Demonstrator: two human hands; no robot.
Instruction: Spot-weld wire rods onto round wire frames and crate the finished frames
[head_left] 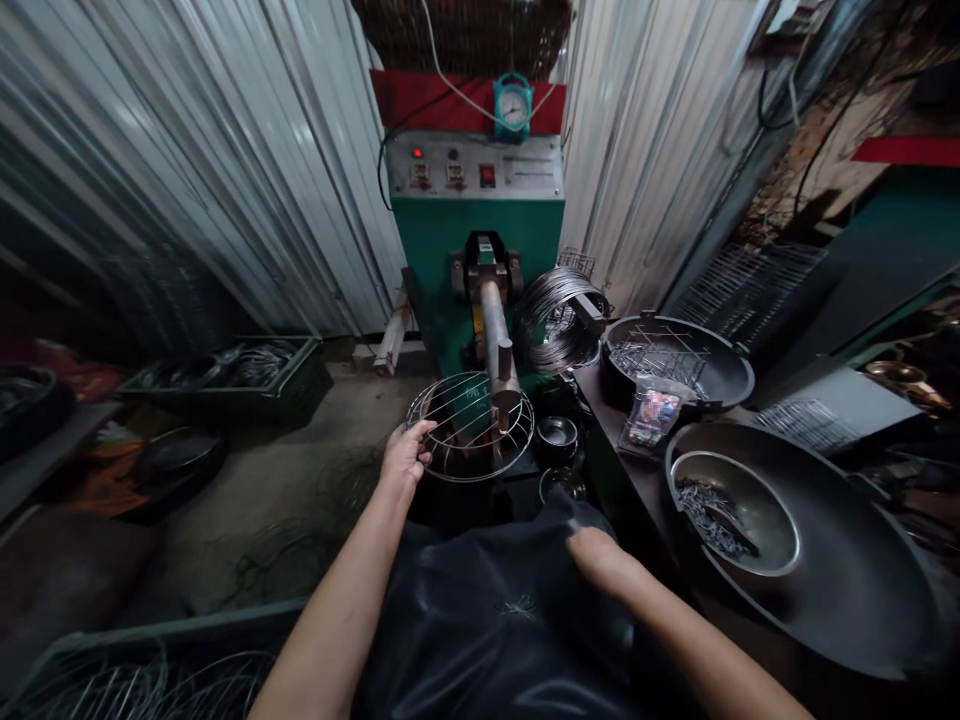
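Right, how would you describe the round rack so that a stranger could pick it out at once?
Find the green machine in the middle and follow its metal rod down. At the rod's lower end is the rack, gripped by the left hand. Unlike the nearby wire coil, its ring is crossed by spaced wires.

The left hand point(406, 455) is bare, and so is the right hand point(596, 558), whose fingers I can't make out well. Both forearms point(352, 590) are bare too, slim at the wrist and fuller higher up. Over the lap spreads a broad dark covering point(465, 610) — near black with a bluish cast, whether apron or loose sheet I can't tell. Its surface looks slick, rather like leather, and soft creases run across it, catching the light in dull grey-blue streaks — its outer edges sink into shadow.
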